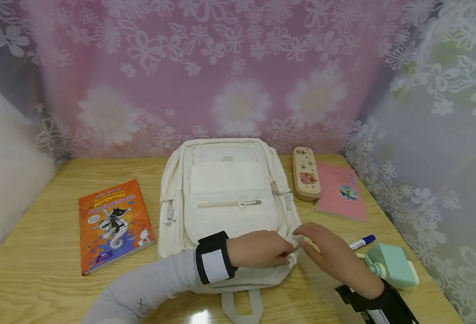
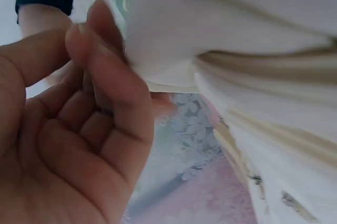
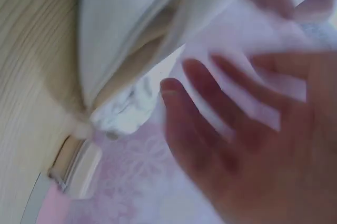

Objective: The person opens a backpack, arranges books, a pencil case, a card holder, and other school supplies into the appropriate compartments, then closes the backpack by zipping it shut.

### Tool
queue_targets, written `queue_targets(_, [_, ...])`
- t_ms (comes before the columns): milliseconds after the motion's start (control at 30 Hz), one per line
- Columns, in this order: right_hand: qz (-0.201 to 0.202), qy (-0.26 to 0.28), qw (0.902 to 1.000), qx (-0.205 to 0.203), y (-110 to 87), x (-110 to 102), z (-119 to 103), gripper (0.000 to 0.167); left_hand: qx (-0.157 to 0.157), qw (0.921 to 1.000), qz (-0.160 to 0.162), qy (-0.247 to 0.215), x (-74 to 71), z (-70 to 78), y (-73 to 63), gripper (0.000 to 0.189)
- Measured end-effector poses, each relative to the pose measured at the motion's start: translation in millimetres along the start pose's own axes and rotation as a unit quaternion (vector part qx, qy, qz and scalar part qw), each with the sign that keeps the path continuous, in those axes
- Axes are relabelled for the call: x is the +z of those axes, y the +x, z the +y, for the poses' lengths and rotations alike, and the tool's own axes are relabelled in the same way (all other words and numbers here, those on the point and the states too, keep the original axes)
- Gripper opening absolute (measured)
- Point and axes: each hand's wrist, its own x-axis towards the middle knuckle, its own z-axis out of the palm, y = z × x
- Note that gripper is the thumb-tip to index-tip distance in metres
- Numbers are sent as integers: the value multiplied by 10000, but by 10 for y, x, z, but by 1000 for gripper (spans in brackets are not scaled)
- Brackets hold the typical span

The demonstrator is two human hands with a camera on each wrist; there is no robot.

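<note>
A cream backpack lies on the table, front face up, its strap toward me. My left hand reaches across its lower part and pinches fabric at the lower right side; in the left wrist view, curled fingers and thumb meet right beside the cloth. My right hand is just off that same corner, fingers loosely bent and spread. The right wrist view shows the right hand holding nothing, near a gaping side pocket of the bag.
An orange comic book lies left of the bag. To the right are a beige pencil case, a pink notebook, a blue-capped marker and a mint-green bottle. Floral curtains hang behind the table.
</note>
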Motion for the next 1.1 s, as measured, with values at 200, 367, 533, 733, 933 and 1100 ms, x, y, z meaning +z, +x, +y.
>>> queue_targets(200, [43,-685,9894,-1283,92,256,86,58,8,9995,136,278,1,129,-73,12])
queue_targets(367, [259,-1042,9904,-869,157,283,34,34,-362,9982,455,158,37,132,-202,24])
queue_targets(533, [66,-1036,9924,-660,164,259,39,27,-851,9930,496,-645,60,99,-451,16])
queue_targets(733, [67,-901,9959,100,156,212,130,31,-1275,9779,778,-1461,102,-26,-1008,12])
queue_targets(933, [19,-538,9978,384,141,182,201,32,-1518,9608,1334,-1901,86,-302,-1645,10])
queue_targets(1100, [-20,-483,9975,519,143,194,190,31,-2323,9464,1741,-1417,64,-511,-2033,12])
